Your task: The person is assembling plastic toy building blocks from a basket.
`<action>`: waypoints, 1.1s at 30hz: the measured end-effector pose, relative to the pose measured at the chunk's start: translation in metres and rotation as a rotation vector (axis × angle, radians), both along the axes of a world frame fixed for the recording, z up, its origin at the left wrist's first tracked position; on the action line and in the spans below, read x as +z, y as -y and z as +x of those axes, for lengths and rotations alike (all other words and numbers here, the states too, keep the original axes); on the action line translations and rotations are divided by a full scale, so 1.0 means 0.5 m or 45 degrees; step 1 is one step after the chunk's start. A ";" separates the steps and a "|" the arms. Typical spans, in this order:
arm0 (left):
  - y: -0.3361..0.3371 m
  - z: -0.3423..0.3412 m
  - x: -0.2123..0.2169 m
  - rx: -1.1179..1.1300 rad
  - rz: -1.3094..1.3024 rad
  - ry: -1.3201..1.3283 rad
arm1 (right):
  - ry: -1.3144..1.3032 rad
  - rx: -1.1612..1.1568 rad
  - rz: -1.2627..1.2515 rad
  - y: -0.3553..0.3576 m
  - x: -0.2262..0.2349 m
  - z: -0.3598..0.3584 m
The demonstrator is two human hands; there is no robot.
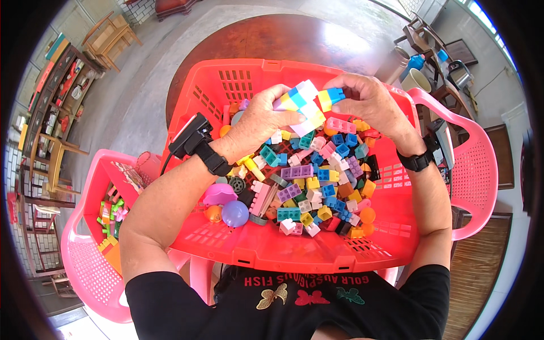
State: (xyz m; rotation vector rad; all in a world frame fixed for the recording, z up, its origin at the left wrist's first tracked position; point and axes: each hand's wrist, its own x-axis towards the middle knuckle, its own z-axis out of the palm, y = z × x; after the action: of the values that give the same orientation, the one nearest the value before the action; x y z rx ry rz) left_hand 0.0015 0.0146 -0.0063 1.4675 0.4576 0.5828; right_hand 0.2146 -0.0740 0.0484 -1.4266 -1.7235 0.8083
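Above a red plastic basket (294, 252), my left hand (262, 116) is closed around a cluster of joined toy building bricks (306, 97) in white, light blue, yellow and pale purple. My right hand (377, 105) pinches a yellow and blue brick piece (328, 100) between thumb and fingers, right beside that cluster. Whether the two are joined, I cannot tell. Below lie many loose bricks, among them a purple brick (297, 171), a teal brick (288, 213) and a pink brick (260, 195). Both wrists carry black straps with devices.
A blue-purple ball (235, 213) and an orange ball (368, 215) lie in the basket. Behind it is a round brown table (249, 39). A pink chair (90, 272) at left bears a red box (116, 187) of bricks; another pink chair (481, 164) stands at right.
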 end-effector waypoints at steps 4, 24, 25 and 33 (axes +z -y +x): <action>-0.002 0.004 -0.001 0.024 0.030 -0.007 | -0.248 0.027 -0.063 -0.003 -0.020 0.004; 0.026 -0.007 0.006 -0.002 0.157 -0.224 | 0.001 0.031 -0.214 0.004 -0.012 -0.018; 0.028 -0.007 0.010 0.011 0.178 -0.275 | 0.077 0.018 -0.201 0.005 -0.012 -0.019; 0.034 -0.016 0.002 -0.014 0.171 -0.232 | -0.019 0.096 -0.245 0.006 -0.013 -0.031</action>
State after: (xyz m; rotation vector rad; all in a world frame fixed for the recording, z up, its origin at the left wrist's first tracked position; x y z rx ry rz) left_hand -0.0064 -0.0022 -0.0054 1.6588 0.5609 0.4802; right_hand 0.1991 -0.0768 0.0421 -1.4837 -1.7351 1.0475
